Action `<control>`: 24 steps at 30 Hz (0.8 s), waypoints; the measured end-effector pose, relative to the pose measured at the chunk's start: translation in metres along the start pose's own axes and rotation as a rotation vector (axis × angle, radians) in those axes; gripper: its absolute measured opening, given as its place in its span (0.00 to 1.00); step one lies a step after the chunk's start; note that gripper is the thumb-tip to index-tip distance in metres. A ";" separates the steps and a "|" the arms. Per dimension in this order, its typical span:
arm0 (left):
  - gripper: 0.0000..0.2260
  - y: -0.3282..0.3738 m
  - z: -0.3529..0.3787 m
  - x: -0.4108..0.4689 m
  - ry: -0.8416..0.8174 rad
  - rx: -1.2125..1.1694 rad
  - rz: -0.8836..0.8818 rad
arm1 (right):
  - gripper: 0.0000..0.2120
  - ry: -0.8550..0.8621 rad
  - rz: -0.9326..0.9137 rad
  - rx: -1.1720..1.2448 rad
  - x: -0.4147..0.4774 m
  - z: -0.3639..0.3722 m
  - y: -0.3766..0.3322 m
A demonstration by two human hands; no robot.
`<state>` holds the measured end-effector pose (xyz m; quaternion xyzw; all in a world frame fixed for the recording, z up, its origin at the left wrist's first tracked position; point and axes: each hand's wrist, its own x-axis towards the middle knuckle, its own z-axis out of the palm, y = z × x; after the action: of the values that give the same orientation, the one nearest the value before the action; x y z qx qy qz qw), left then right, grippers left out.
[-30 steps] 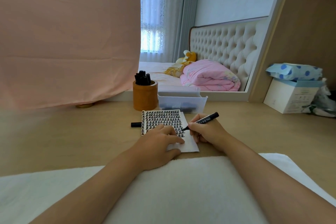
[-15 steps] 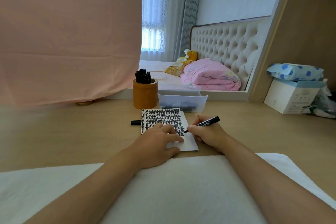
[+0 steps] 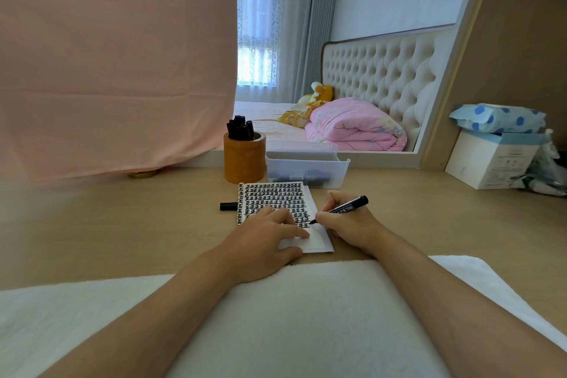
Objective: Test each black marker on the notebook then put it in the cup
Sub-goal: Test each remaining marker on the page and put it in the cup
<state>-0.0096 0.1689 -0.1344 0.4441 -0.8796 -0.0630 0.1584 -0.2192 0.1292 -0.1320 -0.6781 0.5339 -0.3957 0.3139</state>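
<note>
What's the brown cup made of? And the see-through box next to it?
The cup looks like wood or bamboo: matte orange-brown with a thick rim, though it could be plastic. The box looks like frosted translucent plastic: dark shapes show dimly through its wall.

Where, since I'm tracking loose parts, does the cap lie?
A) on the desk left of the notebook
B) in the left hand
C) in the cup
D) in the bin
A: the cap lies on the desk just left of the notebook, apart from the marker in the right hand.
</note>
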 end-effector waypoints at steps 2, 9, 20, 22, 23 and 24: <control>0.18 0.000 0.000 0.000 0.002 0.002 0.000 | 0.12 -0.013 -0.015 -0.020 0.000 0.000 -0.001; 0.18 0.000 0.000 -0.001 0.006 -0.001 0.005 | 0.11 -0.024 0.010 0.005 -0.001 -0.001 -0.003; 0.18 -0.001 0.001 -0.001 0.018 -0.010 0.006 | 0.13 -0.067 -0.024 0.021 -0.004 -0.002 -0.004; 0.18 -0.001 0.000 -0.001 0.024 -0.008 0.012 | 0.13 -0.075 -0.017 0.026 -0.004 -0.003 -0.006; 0.18 -0.001 0.001 -0.001 0.025 -0.007 0.014 | 0.12 -0.075 -0.015 0.021 -0.004 -0.003 -0.006; 0.18 -0.001 0.000 -0.001 0.026 -0.008 0.015 | 0.12 -0.073 -0.014 0.014 -0.004 -0.003 -0.006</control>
<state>-0.0089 0.1692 -0.1351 0.4377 -0.8805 -0.0596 0.1719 -0.2196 0.1346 -0.1267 -0.6935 0.5146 -0.3767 0.3352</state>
